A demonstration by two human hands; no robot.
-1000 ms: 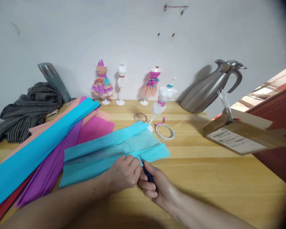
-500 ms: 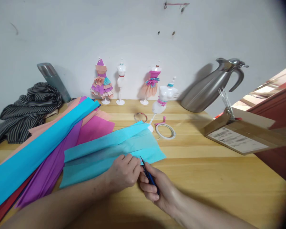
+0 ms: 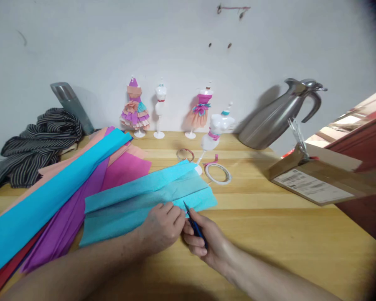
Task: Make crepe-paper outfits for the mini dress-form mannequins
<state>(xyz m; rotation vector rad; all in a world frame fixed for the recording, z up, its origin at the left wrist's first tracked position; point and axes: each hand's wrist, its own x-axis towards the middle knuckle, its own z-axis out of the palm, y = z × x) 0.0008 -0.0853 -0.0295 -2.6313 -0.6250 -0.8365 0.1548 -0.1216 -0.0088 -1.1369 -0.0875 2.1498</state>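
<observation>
A wide sheet of turquoise crepe paper (image 3: 134, 209) lies creased across the table. My left hand (image 3: 165, 225) is closed in a pinch at its near edge, the fingertips mostly hidden behind the knuckles. My right hand (image 3: 207, 236) grips small blue-handled scissors (image 3: 196, 230), seen nearly edge-on, their dark pointed tip over the paper's near right part. Both hands meet at the paper's edge. Beyond the paper stands a white mini dress form (image 3: 210, 142) with a pink waist ribbon, and a roll of white tape (image 3: 217, 173) lies beside its base.
Strips of blue (image 3: 59, 188), purple and pink crepe paper are piled at left, near a striped cloth (image 3: 44, 146) and a bottle (image 3: 72, 106). Along the wall stand three mini dress forms, two dressed (image 3: 134, 110). A steel jug (image 3: 272, 119) and cardboard box (image 3: 319, 179) stand at right.
The scissors and right hand have shifted very slightly up and left along the paper's edge. The paper's right corner has drawn in a little. The left hand stays nearly in place.
</observation>
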